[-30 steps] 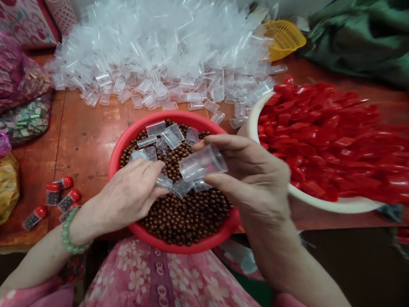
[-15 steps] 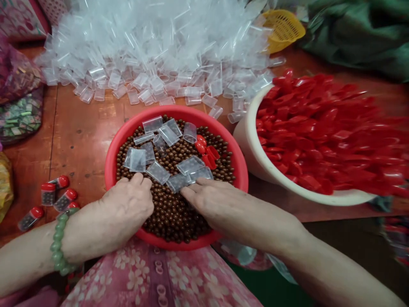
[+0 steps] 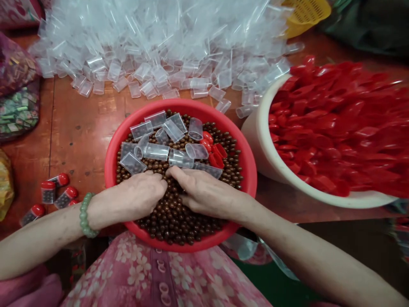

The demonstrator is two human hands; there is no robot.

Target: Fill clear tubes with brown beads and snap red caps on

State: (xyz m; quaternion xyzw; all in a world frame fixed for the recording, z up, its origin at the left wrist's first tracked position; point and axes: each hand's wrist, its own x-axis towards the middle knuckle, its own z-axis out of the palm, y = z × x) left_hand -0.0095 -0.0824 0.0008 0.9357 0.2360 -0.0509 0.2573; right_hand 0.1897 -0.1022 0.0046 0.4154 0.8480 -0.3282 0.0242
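Note:
A red basin (image 3: 110, 166) holds many small brown balls (image 3: 179, 226), with several clear plastic sleeves (image 3: 156, 151) and several red caps (image 3: 217, 155) lying on top. My left hand (image 3: 143, 194) is over the left side of the balls, fingers curled and tips turned down; whatever they may hold is hidden. My right hand (image 3: 207, 192) rests among the balls opposite it, below the sleeves, thumb and fingers apart in a cupped shape, with nothing visible in it. The two hands nearly meet at the fingertips.
Behind the basin spreads a large heap of clear sleeves (image 3: 153, 47). A white tub (image 3: 268, 140) heaped with red caps stands at right. Filled red-capped containers (image 3: 48, 192) lie at left. A yellow basket (image 3: 306, 17) sits at back right, bags (image 3: 19, 106) at far left.
Both hands have shifted toward each other at the middle of the balls. The sleeves in front of them now lie farther back and tumbled, some standing more rounded. The view has shifted slightly.

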